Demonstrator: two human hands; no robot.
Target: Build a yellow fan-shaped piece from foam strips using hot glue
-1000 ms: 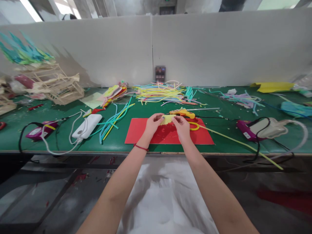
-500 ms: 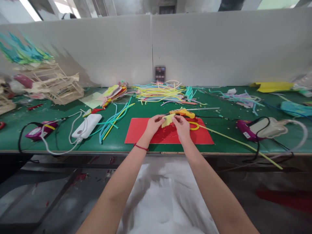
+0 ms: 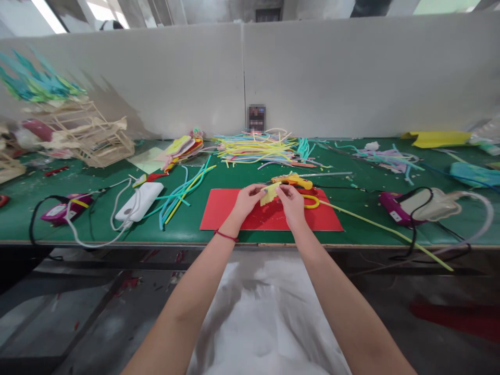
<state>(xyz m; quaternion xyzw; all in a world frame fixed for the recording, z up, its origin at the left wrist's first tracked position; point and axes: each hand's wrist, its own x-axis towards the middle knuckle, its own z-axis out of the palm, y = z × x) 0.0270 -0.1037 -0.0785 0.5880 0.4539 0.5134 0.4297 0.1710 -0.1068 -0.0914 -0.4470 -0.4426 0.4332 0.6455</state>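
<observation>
A small pale-yellow piece with a scalloped edge (image 3: 269, 194), perhaps paper or foam, is pinched between both hands above a red mat (image 3: 219, 212). My left hand (image 3: 247, 200) is closed on its left side, a red cord bracelet round the wrist. On the opposite side, the thumb and fingers of my right hand (image 3: 292, 202) grip the piece's upper right. Just beyond my fingers lies a yellow-orange glue gun (image 3: 295, 180). Beside my right hand, a yellow scissor-like loop handle (image 3: 311, 202) rests on the mat.
Coloured foam strips (image 3: 258, 148) lie heaped at the back, below a phone (image 3: 257, 119) against the partition. A white power bank (image 3: 139, 201) with cables sits left. Purple boxes (image 3: 394, 208) with cords stand at both sides. One long yellow strip (image 3: 390, 232) overhangs the front edge.
The yellow piece has tilted slightly between my fingers. Both hands stay in nearly the same place, and the things on the table have not moved.
</observation>
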